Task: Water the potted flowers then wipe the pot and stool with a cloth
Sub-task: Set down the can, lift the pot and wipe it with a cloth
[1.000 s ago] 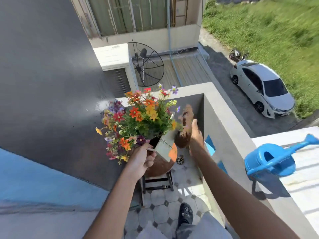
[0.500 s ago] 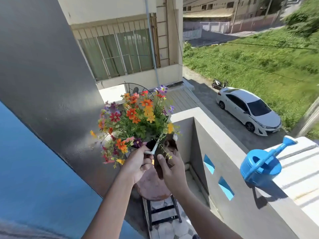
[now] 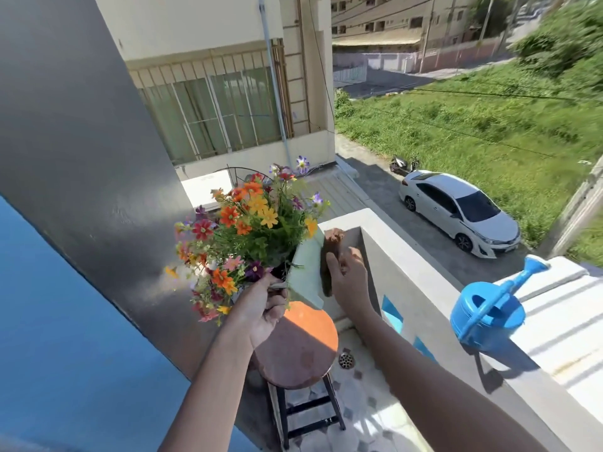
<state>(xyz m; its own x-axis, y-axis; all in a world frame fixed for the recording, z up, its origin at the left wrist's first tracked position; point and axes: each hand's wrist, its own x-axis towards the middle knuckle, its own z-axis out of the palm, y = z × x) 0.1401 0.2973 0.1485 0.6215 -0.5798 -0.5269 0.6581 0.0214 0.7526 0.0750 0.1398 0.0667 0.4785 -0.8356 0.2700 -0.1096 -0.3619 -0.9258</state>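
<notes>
Left hand (image 3: pixel 264 313) gripped on pot (image 3: pixel 305 275) rim, holding it tilted in the air above stool (image 3: pixel 298 349), not touching the seat. Flowers (image 3: pixel 248 230) lean up and left from pot. Right hand (image 3: pixel 349 280) presses brown cloth (image 3: pixel 331 259) flat against pot's pale green side, fingers closed on cloth. Stool has round reddish seat, dark legs, stands on tiled floor (image 3: pixel 362 415) near a drain (image 3: pixel 346 360). Grey parapet wall (image 3: pixel 421 288) to the right; blue watering can (image 3: pixel 489 308) sits on its top, well apart from the hands. White car (image 3: pixel 460 210) parked on road below.
</notes>
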